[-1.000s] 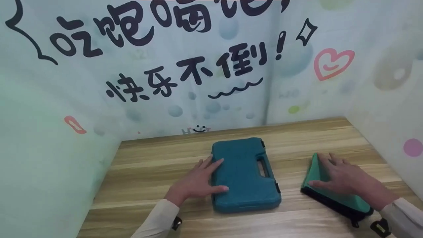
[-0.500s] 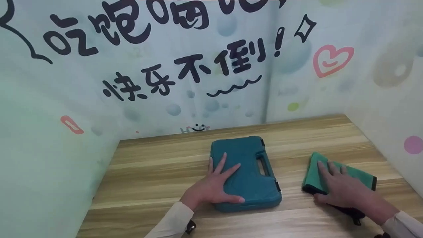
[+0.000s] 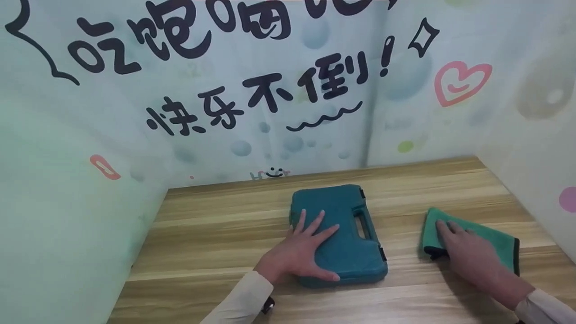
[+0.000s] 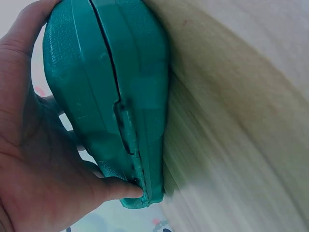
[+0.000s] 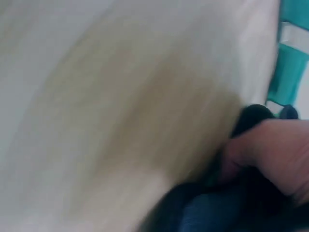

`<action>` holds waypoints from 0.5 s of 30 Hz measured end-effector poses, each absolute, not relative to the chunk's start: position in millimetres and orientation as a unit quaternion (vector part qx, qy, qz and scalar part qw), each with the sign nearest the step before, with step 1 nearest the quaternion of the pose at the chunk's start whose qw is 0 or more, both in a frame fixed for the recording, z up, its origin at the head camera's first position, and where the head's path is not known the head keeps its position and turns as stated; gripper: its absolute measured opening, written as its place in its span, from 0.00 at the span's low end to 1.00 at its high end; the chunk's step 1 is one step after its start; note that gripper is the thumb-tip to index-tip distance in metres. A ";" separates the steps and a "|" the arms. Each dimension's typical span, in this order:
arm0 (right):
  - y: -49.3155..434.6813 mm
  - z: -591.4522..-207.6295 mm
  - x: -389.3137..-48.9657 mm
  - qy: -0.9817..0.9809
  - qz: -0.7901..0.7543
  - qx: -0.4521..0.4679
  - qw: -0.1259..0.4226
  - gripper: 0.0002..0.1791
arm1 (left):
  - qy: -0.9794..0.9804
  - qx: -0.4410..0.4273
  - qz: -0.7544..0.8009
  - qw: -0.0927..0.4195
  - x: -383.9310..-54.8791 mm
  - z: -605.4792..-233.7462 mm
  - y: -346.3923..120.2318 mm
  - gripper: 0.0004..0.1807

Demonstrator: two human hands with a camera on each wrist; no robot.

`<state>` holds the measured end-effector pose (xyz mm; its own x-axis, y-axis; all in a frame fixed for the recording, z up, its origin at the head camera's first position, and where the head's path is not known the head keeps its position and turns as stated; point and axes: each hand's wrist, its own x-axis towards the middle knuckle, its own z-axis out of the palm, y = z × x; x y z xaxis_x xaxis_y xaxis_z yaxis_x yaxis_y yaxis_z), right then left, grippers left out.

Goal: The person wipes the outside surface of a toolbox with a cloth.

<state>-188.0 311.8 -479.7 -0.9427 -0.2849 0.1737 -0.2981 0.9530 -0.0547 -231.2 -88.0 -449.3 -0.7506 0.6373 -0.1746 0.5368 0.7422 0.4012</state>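
Observation:
A teal hard plastic carrying case (image 3: 333, 202) lies closed on the table, its handle cutout on the right side. My left hand (image 3: 294, 256) rests on its lid with spread fingers, near the front left. In the left wrist view the case's side wall (image 4: 96, 72) shows a seam, and one fingertip touches its low end. Farther right, my right hand (image 3: 472, 258) holds a green fabric pouch (image 3: 495, 234) with black edging, fingers over the top. The right wrist view is blurred; there the thumb (image 5: 275, 150) presses against dark fabric (image 5: 212, 208).
The wood-grain table (image 3: 207, 225) meets a printed fabric backdrop (image 3: 225, 148) at the back. Pale side walls (image 3: 67, 216) stand left and right. Bare wood lies between the case and the pouch.
My left hand has slid rightward, farther onto the case lid. The green pouch has gone from tented to flatter, with my right hand shifting its grip over it. The case has stayed in place.

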 end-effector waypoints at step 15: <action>332.7 -465.0 -212.0 -0.985 0.068 0.149 0.046 0.29 | 0.921 0.333 0.142 0.141 -248.8 -443.5 -71.6 0.60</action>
